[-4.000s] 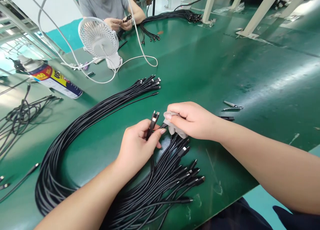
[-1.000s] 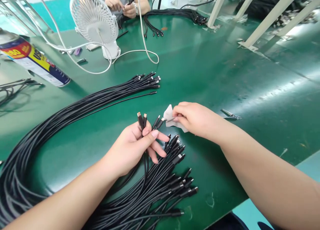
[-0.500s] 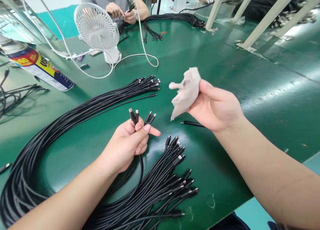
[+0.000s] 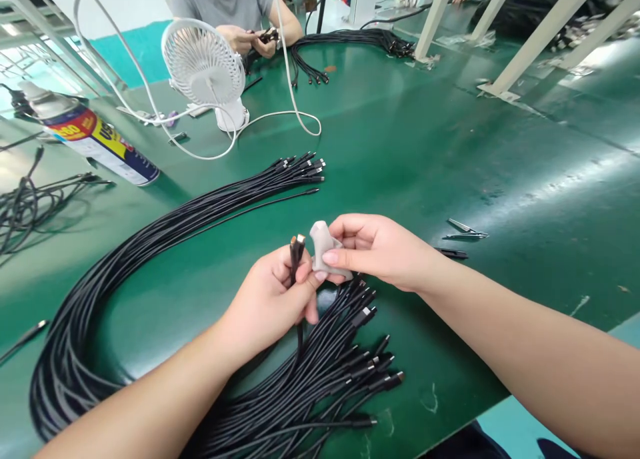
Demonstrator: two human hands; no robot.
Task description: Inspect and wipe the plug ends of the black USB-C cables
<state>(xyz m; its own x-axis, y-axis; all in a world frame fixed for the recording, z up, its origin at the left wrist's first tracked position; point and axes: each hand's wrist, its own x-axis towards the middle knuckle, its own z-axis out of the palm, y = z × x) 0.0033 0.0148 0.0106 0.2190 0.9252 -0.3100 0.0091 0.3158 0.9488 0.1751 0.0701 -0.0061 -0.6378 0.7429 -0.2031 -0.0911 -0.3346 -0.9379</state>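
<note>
Several black USB cables (image 4: 297, 252) stand upright in my left hand (image 4: 273, 292), whose fingers are closed round them just below the connectors. My right hand (image 4: 375, 249) pinches a crumpled whitish cloth (image 4: 320, 242) against the cable ends at my left fingertips; the connectors under the cloth are hidden. Below my hands fans out one end of a big bundle of black cables (image 4: 320, 379). The bundle curves round to the left, and its other end (image 4: 295, 169) lies beyond my hands, with one cable lying slightly apart.
A spray can (image 4: 100, 139) and a white fan (image 4: 205, 66) with a loose white cord stand at the back left. Tweezers (image 4: 465, 232) lie right of my hands. Across the green table (image 4: 400, 139) a person's hands (image 4: 255, 40) hold cables. Metal posts (image 4: 540, 39) rise at the far right.
My right hand has moved left and down, bringing the cloth onto the cable ends in my left hand. The tweezers have come into sight. The view has shifted slightly left.
</note>
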